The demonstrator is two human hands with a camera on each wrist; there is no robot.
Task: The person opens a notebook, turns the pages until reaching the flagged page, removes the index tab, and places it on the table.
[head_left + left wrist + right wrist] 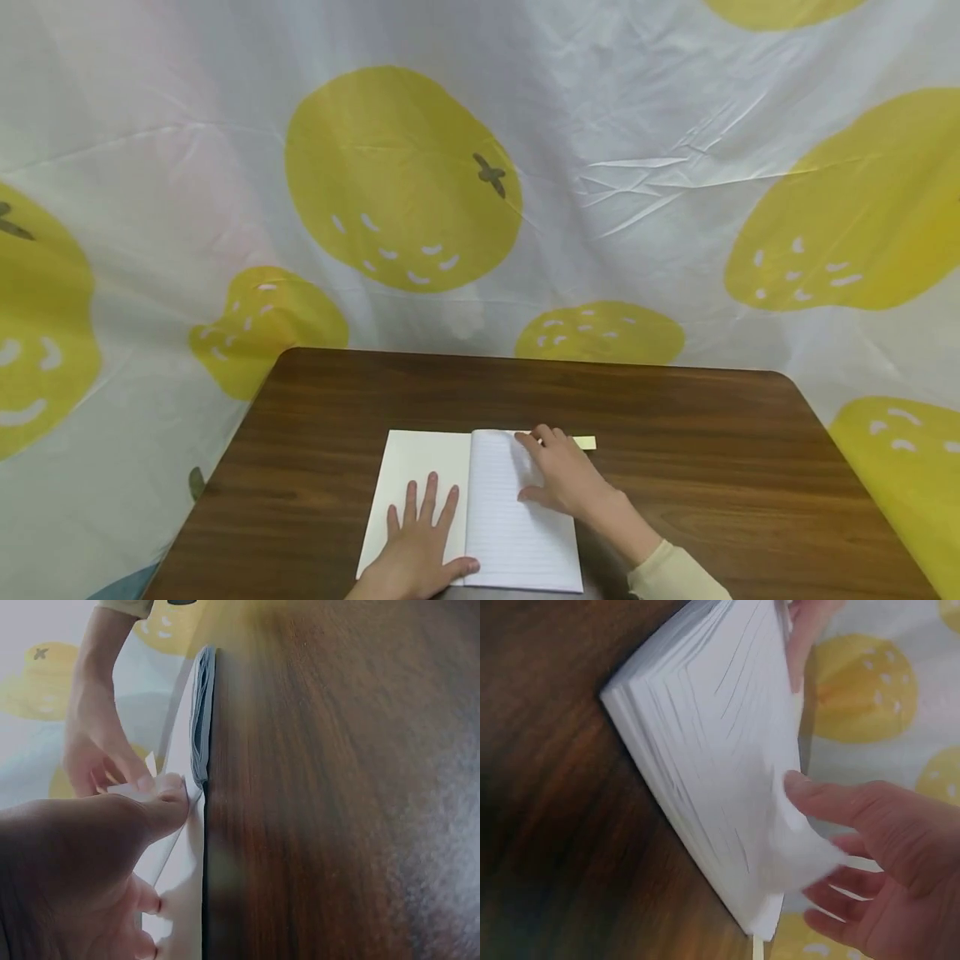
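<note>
An open lined notebook (517,525) lies on the brown wooden table (675,417) near its front edge. My left hand (420,533) rests flat with spread fingers on the blank left page (420,467). In the left wrist view its thumb (165,802) presses the page beside the notebook's edge (201,727). My right hand (536,467) lies on the right page near its top corner. The right wrist view shows the thumb (810,791) and fingers holding a curled, lifted page corner (795,855) above the stacked pages (705,750).
A small yellow paper strip (586,442) lies on the table just beyond the right fingertips. A white cloth with yellow fruit prints (405,183) hangs behind and around the table. Bare wood (750,500) stretches to the right of the notebook.
</note>
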